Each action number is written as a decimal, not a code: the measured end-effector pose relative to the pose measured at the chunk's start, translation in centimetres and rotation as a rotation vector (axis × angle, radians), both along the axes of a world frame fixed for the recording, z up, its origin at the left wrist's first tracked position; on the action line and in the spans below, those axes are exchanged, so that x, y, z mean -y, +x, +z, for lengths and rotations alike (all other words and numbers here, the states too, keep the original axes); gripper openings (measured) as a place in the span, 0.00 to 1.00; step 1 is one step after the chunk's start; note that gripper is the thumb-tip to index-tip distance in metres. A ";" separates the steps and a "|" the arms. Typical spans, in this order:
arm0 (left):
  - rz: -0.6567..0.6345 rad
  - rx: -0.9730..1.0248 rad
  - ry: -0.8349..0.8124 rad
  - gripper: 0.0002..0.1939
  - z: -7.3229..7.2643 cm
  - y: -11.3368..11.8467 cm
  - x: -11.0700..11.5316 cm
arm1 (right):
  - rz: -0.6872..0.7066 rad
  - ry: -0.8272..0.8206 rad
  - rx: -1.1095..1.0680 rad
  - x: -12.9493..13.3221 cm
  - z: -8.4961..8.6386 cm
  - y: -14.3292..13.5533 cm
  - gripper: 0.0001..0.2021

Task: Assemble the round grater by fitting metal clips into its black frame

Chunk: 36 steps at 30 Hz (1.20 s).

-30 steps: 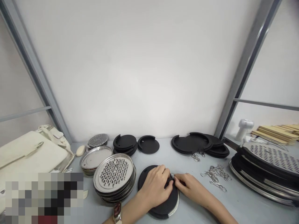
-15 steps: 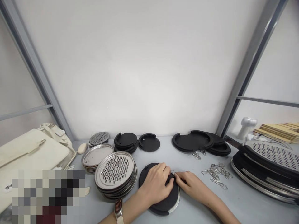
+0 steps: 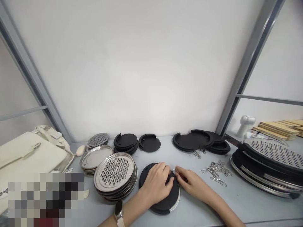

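A round black disc (image 3: 163,203) with a metal rim showing at its lower right lies on the grey table. My left hand (image 3: 157,183), with a watch at the wrist, rests on top of it, fingers curled around its upper edge. At the disc's upper right edge my right hand (image 3: 189,181) pinches a small metal wire clip (image 3: 174,171), mostly hidden by the fingertips. Several loose wire clips (image 3: 217,168) lie to the right of my right hand. Left of the disc stands a stack of round metal graters (image 3: 115,171).
Metal lids (image 3: 97,156) are stacked behind the graters. Black round holders (image 3: 149,143) lie along the wall, more (image 3: 193,141) at the right. A tall stack of large black-and-metal graters (image 3: 274,154) stands at far right, a cream bag (image 3: 33,154) at far left.
The view has shifted slightly. My right fingers are drawn closer together over the clip at the disc's edge, and less of the clip shows. My left hand stays on the disc.
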<state>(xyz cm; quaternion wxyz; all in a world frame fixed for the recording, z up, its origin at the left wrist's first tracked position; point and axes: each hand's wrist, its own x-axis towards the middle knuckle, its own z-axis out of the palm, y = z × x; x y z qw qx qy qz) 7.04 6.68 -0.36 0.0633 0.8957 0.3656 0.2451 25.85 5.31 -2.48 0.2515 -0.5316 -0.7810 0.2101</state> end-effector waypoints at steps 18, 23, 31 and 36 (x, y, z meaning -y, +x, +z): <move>-0.022 0.017 -0.010 0.05 0.0 0.1 0.0 | 0.033 0.040 -0.009 -0.1 0.0 -0.7 0.12; -0.027 0.056 -0.041 0.11 0.2 0.0 0.1 | -0.070 0.080 0.027 -0.2 -0.2 -0.6 0.12; -0.026 0.002 -0.021 0.07 0.2 0.0 0.1 | 0.002 0.066 0.066 -0.3 -0.3 -0.7 0.12; -0.039 0.012 -0.015 0.07 0.1 -0.1 0.1 | 0.026 0.046 0.064 -0.2 0.1 -0.4 0.13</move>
